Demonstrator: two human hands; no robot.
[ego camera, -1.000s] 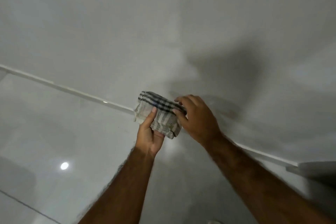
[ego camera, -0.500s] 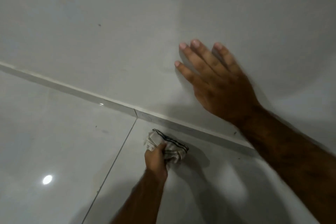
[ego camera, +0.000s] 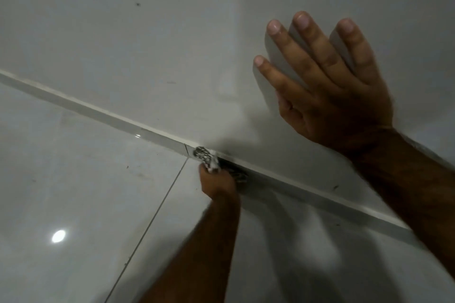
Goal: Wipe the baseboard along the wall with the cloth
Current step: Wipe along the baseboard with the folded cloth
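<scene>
A grey tiled baseboard (ego camera: 98, 112) runs from the left edge down to the lower right, where the white wall (ego camera: 147, 32) meets the floor. My left hand (ego camera: 218, 183) is shut on a bunched white cloth with dark stripes (ego camera: 206, 158) and presses it against the baseboard, just right of a joint in the strip. Most of the cloth is hidden by my fingers. My right hand (ego camera: 330, 88) lies flat on the wall above, fingers spread, holding nothing.
Glossy white floor tiles (ego camera: 73, 192) fill the lower left, with a thin grout line running down from the baseboard joint and a bright lamp reflection (ego camera: 58, 236). Small dark specks mark the wall and floor.
My right hand let go of the cloth and went up flat onto the wall. My left hand carried the cloth down to the floor, then up against the baseboard.
</scene>
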